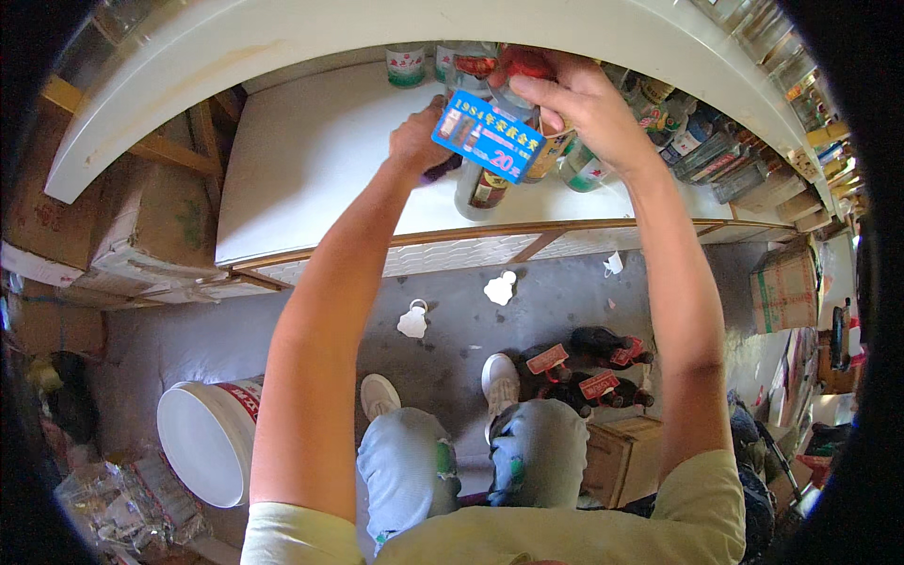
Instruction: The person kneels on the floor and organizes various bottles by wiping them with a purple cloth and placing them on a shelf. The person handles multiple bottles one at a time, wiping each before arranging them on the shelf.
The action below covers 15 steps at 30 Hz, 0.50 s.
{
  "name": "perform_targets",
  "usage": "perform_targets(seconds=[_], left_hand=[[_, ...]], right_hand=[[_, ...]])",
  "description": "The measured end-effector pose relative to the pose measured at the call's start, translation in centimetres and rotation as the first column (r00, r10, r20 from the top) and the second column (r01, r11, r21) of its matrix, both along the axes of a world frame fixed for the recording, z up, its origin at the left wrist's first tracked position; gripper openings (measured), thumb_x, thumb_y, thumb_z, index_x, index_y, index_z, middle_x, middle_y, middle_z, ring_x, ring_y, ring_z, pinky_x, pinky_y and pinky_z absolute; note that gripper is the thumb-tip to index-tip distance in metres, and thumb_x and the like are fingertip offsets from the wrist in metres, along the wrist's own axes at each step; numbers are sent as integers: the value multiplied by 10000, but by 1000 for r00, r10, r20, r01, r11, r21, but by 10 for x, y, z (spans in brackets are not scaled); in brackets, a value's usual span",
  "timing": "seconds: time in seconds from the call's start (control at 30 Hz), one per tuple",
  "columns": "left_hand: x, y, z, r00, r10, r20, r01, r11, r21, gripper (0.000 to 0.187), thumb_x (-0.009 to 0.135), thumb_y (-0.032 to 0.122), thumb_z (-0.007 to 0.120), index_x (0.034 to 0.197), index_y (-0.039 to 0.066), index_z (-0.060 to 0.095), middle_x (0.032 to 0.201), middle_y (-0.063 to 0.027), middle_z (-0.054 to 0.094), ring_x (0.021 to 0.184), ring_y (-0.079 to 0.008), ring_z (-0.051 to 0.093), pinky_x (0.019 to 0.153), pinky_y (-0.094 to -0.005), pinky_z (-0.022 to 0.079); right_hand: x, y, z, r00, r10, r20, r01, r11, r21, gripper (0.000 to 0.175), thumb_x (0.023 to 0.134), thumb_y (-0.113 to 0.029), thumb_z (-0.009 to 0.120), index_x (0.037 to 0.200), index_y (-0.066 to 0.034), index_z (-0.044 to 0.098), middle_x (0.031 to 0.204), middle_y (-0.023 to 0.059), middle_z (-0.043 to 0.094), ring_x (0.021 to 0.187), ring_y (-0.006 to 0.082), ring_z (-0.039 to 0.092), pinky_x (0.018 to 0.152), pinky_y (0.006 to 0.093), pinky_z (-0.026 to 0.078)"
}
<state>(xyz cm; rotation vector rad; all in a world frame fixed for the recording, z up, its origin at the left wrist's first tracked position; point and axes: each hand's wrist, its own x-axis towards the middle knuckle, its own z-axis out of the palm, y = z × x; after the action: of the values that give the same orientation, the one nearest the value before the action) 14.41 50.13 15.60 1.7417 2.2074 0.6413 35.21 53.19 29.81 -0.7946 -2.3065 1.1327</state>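
My right hand (583,106) grips the top of a glass bottle with a red cap (531,67). A blue printed card (489,136) hangs in front of that bottle, between my hands, and bears writing. My left hand (422,138) is curled at the card's left edge around a dark purple cloth-like thing (443,169); its fingertips are hidden. Below the card, a clear glass bottle (480,192) with a dark red label stands on the white shelf (318,162). Beside it is a bottle with an orange label (547,159), partly covered by the card.
Green-labelled bottles (406,65) (583,169) stand on the shelf, with more glass bottles (706,145) at right. A curved white board edge (296,53) overhangs the shelf. Dark bottles with red tags (600,353), a wooden box (621,459), a white bucket (205,445) and cardboard boxes (155,219) surround my feet.
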Motion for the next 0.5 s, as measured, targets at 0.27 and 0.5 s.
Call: perform_targets(seconds=[0.27,0.5], left_hand=[[-43,54,-13,997,45,61,-45,999,4,737,776,557,630,1389,221,395,1277,-161,584,1186,-363,549,950,-480,463],[-56,73,-32,998,-17,55,10,992,122,688,797,484,642,1381,203,411,1297,-149,570,1189,-356,545,951,-461,463]], right_hand=[[-34,1,29,997,-52,60,38,976,213,230,928,-243,598,872,-27,653,657,22,537,606,115,493,608,291,464],[-33,88,3,996,-66,60,43,942,333,230,933,-250,609,1012,-37,639,772,31,575,668,118,524,676,297,506]])
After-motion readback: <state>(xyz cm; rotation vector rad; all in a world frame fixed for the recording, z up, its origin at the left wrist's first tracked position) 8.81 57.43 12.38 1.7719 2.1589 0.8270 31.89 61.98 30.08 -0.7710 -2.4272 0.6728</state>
